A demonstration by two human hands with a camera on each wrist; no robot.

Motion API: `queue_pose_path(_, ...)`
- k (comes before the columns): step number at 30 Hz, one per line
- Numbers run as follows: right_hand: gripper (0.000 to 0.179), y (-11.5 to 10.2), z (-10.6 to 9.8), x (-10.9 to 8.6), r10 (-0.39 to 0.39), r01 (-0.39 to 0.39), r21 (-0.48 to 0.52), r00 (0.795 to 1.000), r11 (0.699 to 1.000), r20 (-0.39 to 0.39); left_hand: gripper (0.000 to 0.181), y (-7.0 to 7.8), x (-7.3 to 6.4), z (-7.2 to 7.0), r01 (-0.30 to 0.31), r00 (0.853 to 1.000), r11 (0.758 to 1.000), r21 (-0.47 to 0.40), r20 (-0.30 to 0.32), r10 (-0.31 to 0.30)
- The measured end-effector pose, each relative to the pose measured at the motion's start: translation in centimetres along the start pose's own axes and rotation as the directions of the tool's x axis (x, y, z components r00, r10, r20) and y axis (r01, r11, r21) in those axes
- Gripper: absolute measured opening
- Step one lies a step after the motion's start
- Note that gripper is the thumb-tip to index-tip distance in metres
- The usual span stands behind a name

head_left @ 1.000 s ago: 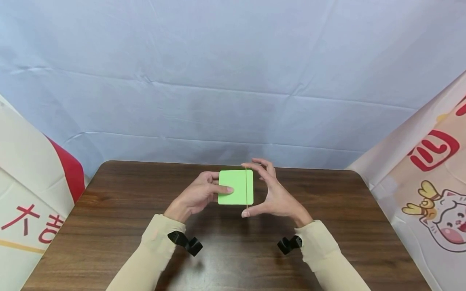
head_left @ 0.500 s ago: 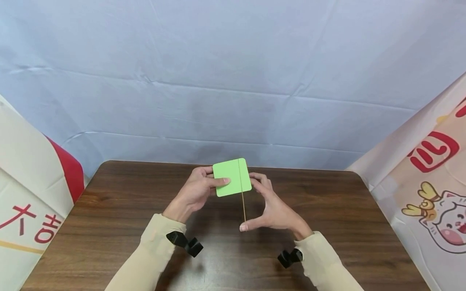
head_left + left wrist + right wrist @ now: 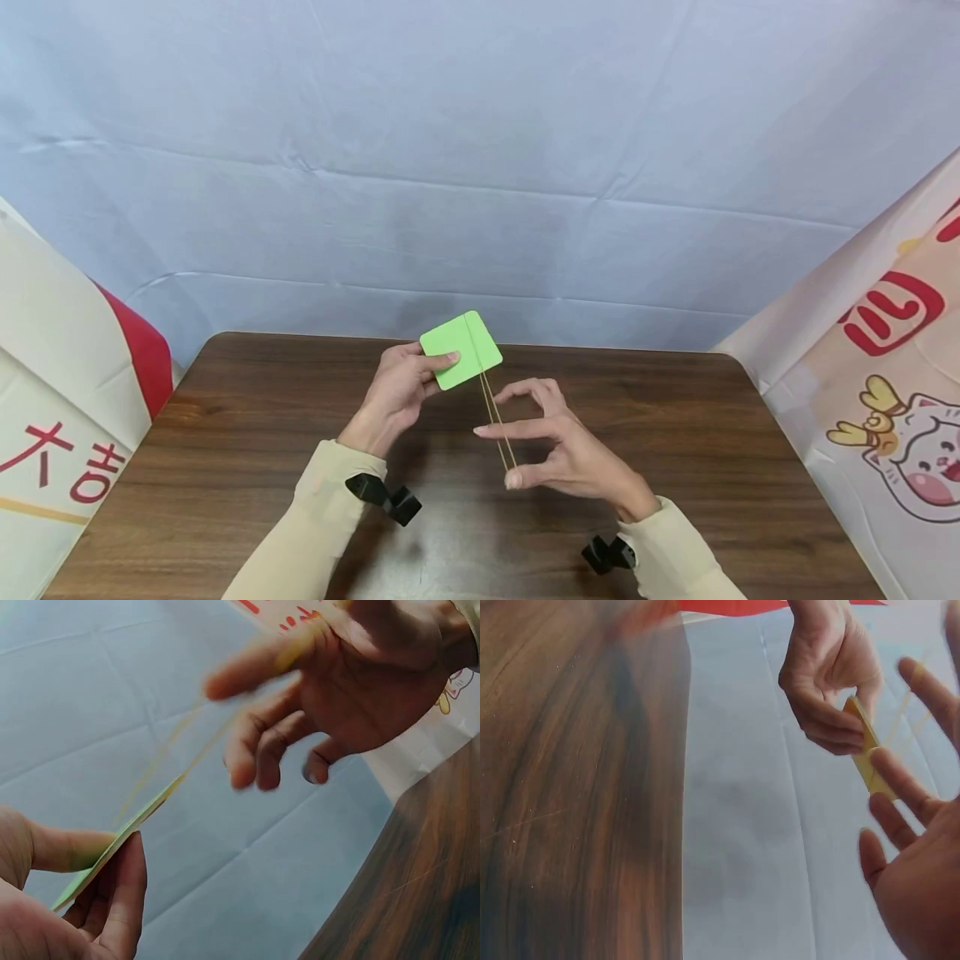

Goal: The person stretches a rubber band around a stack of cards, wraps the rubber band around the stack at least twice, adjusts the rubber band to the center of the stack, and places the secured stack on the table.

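Note:
My left hand (image 3: 393,390) pinches a light green square card (image 3: 450,342), thumb on its face and fingers behind it. Edge-on in the left wrist view, the card (image 3: 124,844) looks thin, and whether it is one sheet or several I cannot tell. A thin tan rubber band (image 3: 491,400) runs round the card and stretches down toward my right hand (image 3: 577,454), where it hooks over the thumb tip. The right hand's fingers are spread, with the index finger across the band. In the right wrist view, the rubber band (image 3: 900,716) is faint and blurred.
Both hands are above a dark brown wooden table (image 3: 247,417). A pale blue cloth (image 3: 480,167) hangs behind its far edge. Printed cloths flank it on the left (image 3: 67,350) and right (image 3: 892,375). Black wrist cameras sit on both cuffs.
The card has tilted and shifted up and left in my left hand. My right hand has moved down, its upper fingers off the band, which now stretches from the card to the thumb.

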State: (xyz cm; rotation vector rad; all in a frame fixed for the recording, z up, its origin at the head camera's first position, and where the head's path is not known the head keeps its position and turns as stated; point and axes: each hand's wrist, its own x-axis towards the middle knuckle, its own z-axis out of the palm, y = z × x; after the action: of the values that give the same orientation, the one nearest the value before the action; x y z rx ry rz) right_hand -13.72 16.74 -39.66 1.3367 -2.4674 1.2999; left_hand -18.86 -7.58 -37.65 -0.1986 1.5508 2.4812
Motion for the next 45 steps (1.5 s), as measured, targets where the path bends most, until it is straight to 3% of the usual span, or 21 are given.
queue_pose_path(4, 0.064, 0.1, 0.6, 0.4, -0.100, 0.098, -0.031, 0.990, 0.995, -0.096, 0.031, -0.3, 0.1, 0.0, 0.003, 0.999, 0.999, -0.041, -0.037, -0.004)
queue_pose_path(12, 0.086, -0.2, 1.8, 0.8, -0.042, 0.025, -0.114, 0.988, 0.993, -0.149, 0.035, -0.5, 0.1, 0.3, -0.018, 0.995, 0.992, -0.128, -0.099, 0.005)
queue_pose_path(17, 0.091, -0.7, 2.6, 1.6, -0.008, -0.031, -0.175, 0.976, 0.984, -0.218, 0.038, -0.7, -0.1, 0.9, -0.109, 0.988, 0.984, -0.139, -0.127, 0.092)
queue_pose_path(21, 0.087, -1.1, 2.9, 2.0, 0.001, -0.048, -0.178, 0.966, 0.983, -0.257, 0.038, -0.7, -0.5, 1.6, -0.207, 0.971, 0.971, -0.121, -0.145, 0.189)
queue_pose_path(28, 0.086, -1.6, 2.4, 2.3, 0.104, -0.125, -0.066, 0.962, 0.990, -0.253, 0.035, -0.8, -0.7, 2.0, -0.299, 0.946, 0.949, -0.097, -0.162, 0.282)
queue_pose_path(34, 0.091, -1.8, 1.5, 2.7, 0.114, -0.102, 0.065, 0.972, 0.993, -0.205, 0.036, -0.7, -0.7, 2.0, -0.340, 0.935, 0.934, -0.107, -0.141, 0.324)
queue_pose_path(40, 0.089, -1.9, 0.4, 2.9, 0.139, -0.114, 0.165, 0.979, 0.980, -0.149, 0.038, -0.7, -0.7, 1.7, -0.348, 0.936, 0.930, -0.120, -0.095, 0.338)
queue_pose_path(45, 0.096, -1.6, -0.7, 3.1, 0.149, -0.121, 0.182, 0.978, 0.976, -0.149, 0.040, -0.6, -0.6, 1.0, -0.340, 0.940, 0.927, -0.156, -0.011, 0.342)
